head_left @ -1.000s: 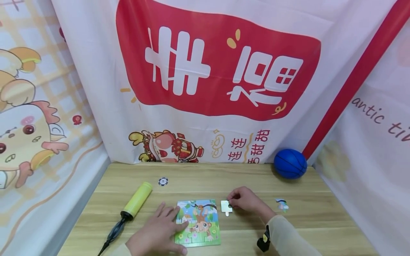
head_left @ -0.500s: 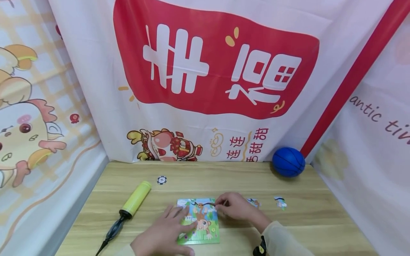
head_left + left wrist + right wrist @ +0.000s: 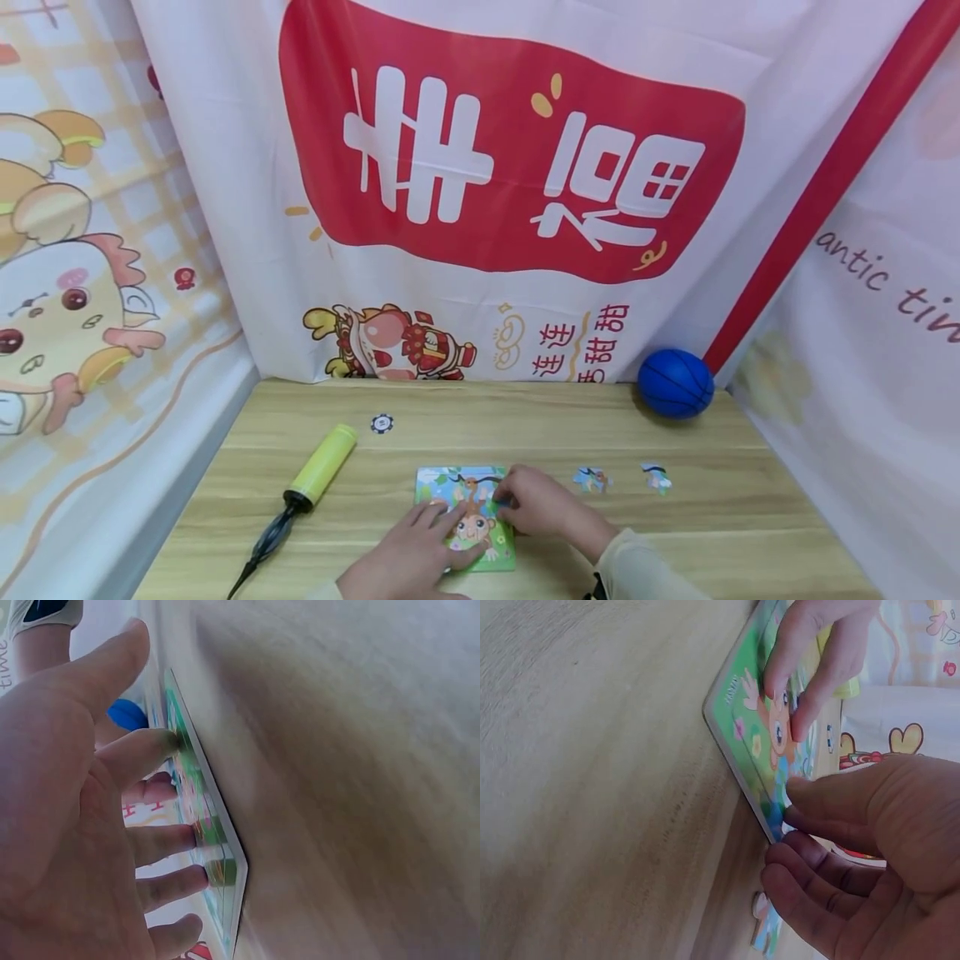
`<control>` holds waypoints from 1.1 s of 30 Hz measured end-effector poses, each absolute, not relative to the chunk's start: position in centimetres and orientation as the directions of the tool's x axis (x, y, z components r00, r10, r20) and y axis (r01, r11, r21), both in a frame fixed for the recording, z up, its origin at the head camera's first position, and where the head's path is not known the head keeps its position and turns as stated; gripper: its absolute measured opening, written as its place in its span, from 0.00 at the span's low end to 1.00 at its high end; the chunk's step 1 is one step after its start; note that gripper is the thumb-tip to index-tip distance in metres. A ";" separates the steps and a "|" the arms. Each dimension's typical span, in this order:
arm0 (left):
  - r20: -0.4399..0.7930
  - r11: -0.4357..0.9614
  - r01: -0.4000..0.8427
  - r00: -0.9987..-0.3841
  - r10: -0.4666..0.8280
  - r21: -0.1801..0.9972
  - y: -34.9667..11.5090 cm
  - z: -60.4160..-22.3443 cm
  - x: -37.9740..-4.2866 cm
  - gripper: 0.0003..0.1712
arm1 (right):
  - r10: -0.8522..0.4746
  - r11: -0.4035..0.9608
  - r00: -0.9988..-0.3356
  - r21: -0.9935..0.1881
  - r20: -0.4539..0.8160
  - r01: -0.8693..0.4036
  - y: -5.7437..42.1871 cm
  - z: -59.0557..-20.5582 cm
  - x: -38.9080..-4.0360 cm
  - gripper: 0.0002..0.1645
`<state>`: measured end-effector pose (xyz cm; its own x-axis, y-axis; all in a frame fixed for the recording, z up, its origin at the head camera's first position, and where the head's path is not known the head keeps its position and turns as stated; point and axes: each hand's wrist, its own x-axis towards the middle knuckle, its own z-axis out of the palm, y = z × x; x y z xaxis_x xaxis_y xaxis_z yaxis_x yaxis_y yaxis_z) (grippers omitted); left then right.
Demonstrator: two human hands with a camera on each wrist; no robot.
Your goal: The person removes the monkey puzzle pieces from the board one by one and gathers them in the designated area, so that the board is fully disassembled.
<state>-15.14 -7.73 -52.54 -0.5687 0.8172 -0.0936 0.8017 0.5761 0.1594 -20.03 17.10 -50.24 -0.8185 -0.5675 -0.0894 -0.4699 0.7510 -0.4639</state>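
Observation:
A jigsaw puzzle with a cartoon monkey lies in its flat tray on the table. My left hand rests on its left side, fingers spread, and in the left wrist view the fingertips touch the picture. My right hand is at the puzzle's right edge. In the right wrist view, thumb and forefinger pinch a puzzle piece down at the picture's edge, the piece mostly hidden by the fingers. Two loose pieces lie to the right: one puzzle piece nearer, another puzzle piece farther out.
To the left lies a hand pump with a yellow barrel and dark handle. A round black-and-white poker chip lies behind the puzzle. At the back right corner sits a blue ball. Printed cloth hangs along the table's back and sides.
My right hand has taken the loose piece beside the puzzle and carried it left to the puzzle's right edge, then lower along it. My left hand has shifted slightly right over the picture.

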 end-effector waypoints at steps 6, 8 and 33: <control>-0.017 0.577 0.805 -0.580 0.814 0.137 -7.6 -52.2 -15.0 0.37 | -0.531 0.777 -0.846 -0.431 -0.056 -0.459 16.7 -50.6 -20.3 0.05; -0.013 0.587 0.794 -0.593 0.805 0.155 -7.7 -52.0 -14.9 0.37 | -0.534 0.776 -0.844 -0.423 -0.045 -0.468 16.6 -50.8 -20.4 0.03; -0.054 0.604 0.777 -0.605 0.794 0.174 -7.4 -52.3 -15.3 0.37 | -0.515 0.778 -0.856 -0.451 -0.057 -0.438 16.0 -50.6 -21.1 0.09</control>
